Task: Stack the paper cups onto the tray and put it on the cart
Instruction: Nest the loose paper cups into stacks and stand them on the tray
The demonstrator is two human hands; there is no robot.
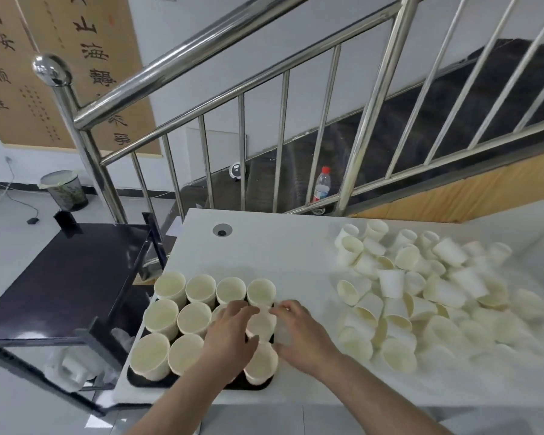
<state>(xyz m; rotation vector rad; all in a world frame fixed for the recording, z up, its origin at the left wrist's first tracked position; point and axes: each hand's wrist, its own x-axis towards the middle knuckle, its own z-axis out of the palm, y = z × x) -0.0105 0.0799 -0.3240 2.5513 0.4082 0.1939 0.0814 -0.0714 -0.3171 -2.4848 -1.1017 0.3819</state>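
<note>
white paper cup (262, 324) sits between left hand (230, 335) and right hand (299, 332).

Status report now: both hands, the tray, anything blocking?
Left hand and right hand on upright white paper cups in black tray. Tray on white table, not on dark cart. Loose cup pile right; nothing blocking.

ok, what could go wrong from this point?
1. The tray sits at the table's front-left corner; a nudge could tip it off.
2. Both hands, left hand and right hand, crowd the upright cups, so neighbours may topple.
3. The loose cup pile could roll.
</note>
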